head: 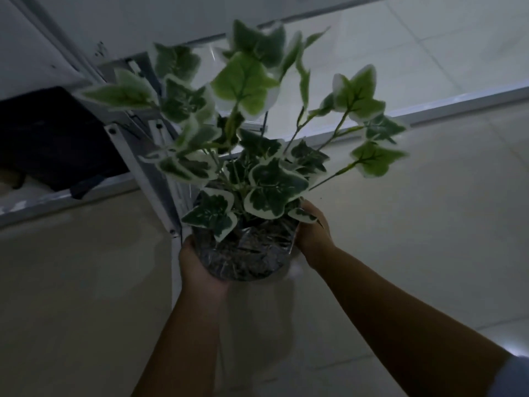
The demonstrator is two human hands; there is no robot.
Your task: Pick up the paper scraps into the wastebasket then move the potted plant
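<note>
The potted plant [246, 250] has green ivy-like leaves with white edges and a clear pot showing dark filling. It is lifted above the floor in the middle of the view. My left hand [197, 265] cups the pot's left side and underside. On the pot's right side my right hand [313, 233] presses against the rim. No paper scraps and no wastebasket show in this view.
A pale tiled floor [415, 224] lies below. A white metal table leg and frame [151, 173] stand just behind the plant, under a white tabletop [37, 53]. A dark object [51, 138] sits under the table at the left. A metal floor strip [429, 110] runs diagonally.
</note>
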